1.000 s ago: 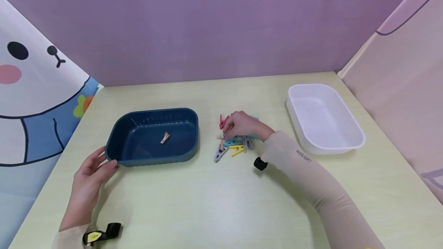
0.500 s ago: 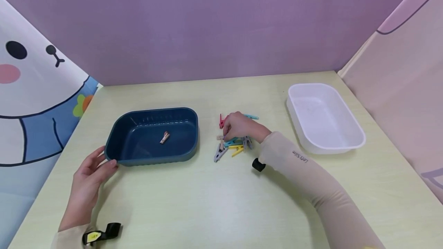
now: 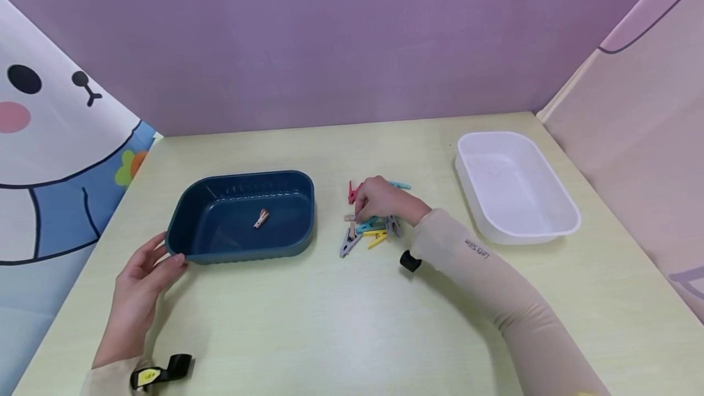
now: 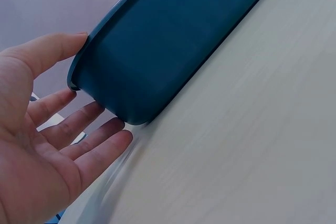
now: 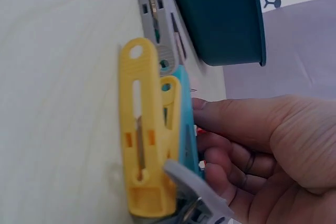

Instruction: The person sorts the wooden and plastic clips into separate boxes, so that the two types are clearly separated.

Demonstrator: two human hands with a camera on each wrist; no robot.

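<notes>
My left hand rests at the near left corner of a dark blue plastic basin, thumb at the rim and loosely straight fingers touching the end wall. A small wooden clothespin lies inside the basin. Over a small pile of clothespins, my right hand has curled fingers, with thumb and forefinger pinching at a small wooden clothespin in the head view. Around it lie a yellow clothespin, a teal clothespin, grey ones and a red one. The right fingertips are partly hidden.
A white plastic basin stands at the right of the pale wooden table. A purple backdrop rises behind the table, and printed cloth panels flank both sides. Both wrists carry black camera mounts.
My right hand has shifted very slightly left over the pile, showing more of a teal clothespin behind it. The left hand and the basin stay where they were.
</notes>
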